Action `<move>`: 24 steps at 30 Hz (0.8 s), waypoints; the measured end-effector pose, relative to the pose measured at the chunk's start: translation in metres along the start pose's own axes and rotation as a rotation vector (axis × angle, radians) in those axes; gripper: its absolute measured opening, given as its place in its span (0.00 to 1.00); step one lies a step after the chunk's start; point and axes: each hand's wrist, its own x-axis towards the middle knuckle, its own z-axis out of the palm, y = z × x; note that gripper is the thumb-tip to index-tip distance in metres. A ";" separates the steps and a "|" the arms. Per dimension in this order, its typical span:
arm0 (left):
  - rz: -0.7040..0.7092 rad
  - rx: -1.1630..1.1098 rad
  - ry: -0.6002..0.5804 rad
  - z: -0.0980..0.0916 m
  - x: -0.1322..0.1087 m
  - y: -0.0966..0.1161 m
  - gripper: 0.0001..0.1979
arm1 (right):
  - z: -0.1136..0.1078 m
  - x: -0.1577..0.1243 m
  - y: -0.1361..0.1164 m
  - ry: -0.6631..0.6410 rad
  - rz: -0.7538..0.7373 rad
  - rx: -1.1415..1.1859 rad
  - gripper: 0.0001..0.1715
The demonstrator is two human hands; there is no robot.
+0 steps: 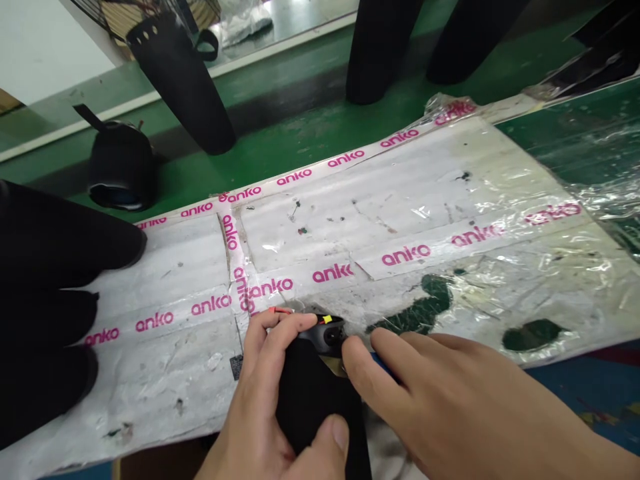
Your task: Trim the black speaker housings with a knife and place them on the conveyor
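My left hand (273, 413) is wrapped round a black fabric-covered tube (320, 407), the thumb along its near side and the forefinger at its top. At the tube's upper end sits a dark plastic piece (330, 333) with a small yellow mark and a round opening. My right hand (430, 387) is closed beside that end, its thumb and forefinger near the plastic. A strip of blue (385, 367) shows between its fingers; most of the held thing is hidden. A small bit of orange-red (280, 311) shows behind the left fingers.
The worktop sheet (310, 220) is covered with clear film and pink-printed "anko" tape, torn in places. Several black tubes (60, 233) lie at the left. Another black tube (185, 87) and a short black piece with a strap (121, 160) are on the green surface behind.
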 end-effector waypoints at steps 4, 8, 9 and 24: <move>0.008 0.017 -0.009 -0.003 0.001 0.001 0.25 | -0.002 -0.001 -0.004 0.020 0.049 -0.085 0.22; 0.011 0.027 -0.006 -0.004 0.003 0.002 0.29 | -0.002 -0.001 -0.002 0.012 0.062 -0.100 0.26; 0.004 0.025 0.000 -0.004 0.005 0.002 0.28 | -0.001 -0.001 0.000 -0.003 0.060 -0.092 0.28; 0.016 0.112 -0.017 0.003 0.001 0.006 0.27 | 0.021 -0.003 0.009 -0.058 0.042 -0.008 0.37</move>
